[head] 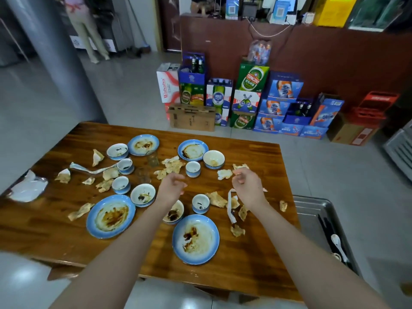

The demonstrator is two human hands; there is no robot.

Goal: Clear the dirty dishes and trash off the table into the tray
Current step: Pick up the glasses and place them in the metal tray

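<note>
Reached over cluttered worktop (55,230) with left hand (172,185) loosely curled and empty, right hand (246,182) curled at napkin scrap (240,167), grip unclear. Best bunched paper first, tray (312,208) close.

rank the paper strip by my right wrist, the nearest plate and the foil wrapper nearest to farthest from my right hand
1. paper strip, beside the right hand, at its wrist
2. plate, near edge, left of the arm
3. foil wrapper, far left
</note>
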